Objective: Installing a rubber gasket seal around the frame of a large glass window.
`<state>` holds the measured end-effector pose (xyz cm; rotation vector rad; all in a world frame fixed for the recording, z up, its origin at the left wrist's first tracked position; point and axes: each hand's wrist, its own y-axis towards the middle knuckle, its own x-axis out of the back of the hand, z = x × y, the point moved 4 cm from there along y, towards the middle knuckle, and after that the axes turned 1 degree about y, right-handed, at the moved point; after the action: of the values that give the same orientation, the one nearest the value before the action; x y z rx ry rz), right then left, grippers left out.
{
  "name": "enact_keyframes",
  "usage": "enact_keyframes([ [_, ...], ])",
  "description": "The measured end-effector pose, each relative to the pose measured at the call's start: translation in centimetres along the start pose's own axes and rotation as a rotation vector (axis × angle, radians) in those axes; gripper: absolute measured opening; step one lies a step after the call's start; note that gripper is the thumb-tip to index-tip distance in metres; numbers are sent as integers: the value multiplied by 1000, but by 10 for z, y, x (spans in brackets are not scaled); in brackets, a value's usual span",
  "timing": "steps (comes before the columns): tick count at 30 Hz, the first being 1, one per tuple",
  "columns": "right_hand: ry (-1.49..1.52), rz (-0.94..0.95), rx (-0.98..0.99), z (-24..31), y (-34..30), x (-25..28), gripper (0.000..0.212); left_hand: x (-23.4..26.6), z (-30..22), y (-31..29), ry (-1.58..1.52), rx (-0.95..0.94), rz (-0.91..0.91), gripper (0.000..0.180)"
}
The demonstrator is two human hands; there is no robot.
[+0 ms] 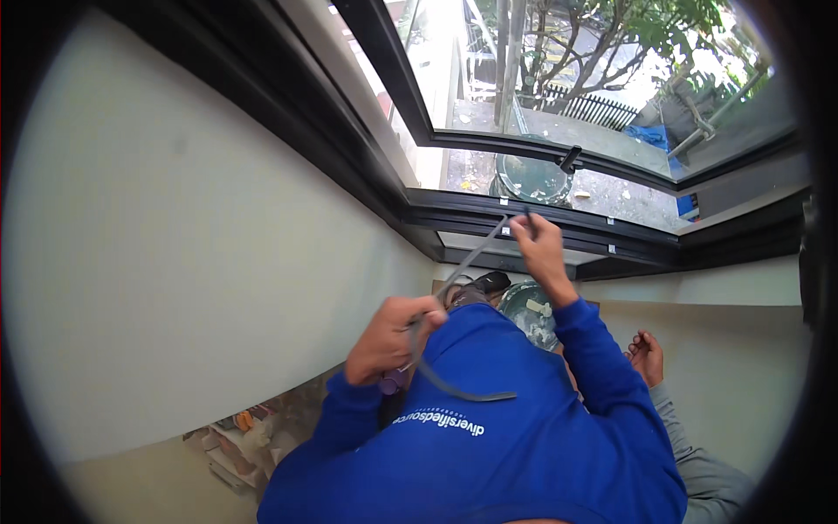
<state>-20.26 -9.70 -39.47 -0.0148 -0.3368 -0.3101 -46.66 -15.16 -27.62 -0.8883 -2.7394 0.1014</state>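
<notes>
A long grey rubber strip (471, 258) runs between my two hands. My right hand (543, 249) pinches its upper end against the black window frame (559, 229). My left hand (390, 336) is closed around the strip lower down, close to my blue shirt (489, 454). The loose tail of the strip curls across my chest. A small purple object (390, 382) shows just under my left hand; I cannot tell what it is.
A cream wall (192, 262) fills the left. Another person's hand (646, 356) with a grey sleeve (711, 480) is at lower right. A round green bucket (528, 306) stands below the sill, another (532, 177) outside the glass. Shelves with small items (240, 441) lie at lower left.
</notes>
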Motion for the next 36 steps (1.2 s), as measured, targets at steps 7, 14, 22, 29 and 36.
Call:
enact_keyframes([
  [7, -172, 231, -54, 8, 39, -128, 24, 43, -7, -95, -126, -58, -205, 47],
  [14, -289, 184, -11, 24, 59, -165, 25, 53, -26, -154, -111, -223, -145, 47],
  [22, -117, 168, -214, 17, 51, -196, 39, 62, -73, -202, -153, -562, -126, 40],
  [29, 610, 507, -182, 57, -46, 133, 42, 86, -110, -310, -274, -902, 429, 40],
  [36, 672, 357, -223, 24, -121, 200, 41, 64, -106, -194, -392, -838, 552, 45],
])
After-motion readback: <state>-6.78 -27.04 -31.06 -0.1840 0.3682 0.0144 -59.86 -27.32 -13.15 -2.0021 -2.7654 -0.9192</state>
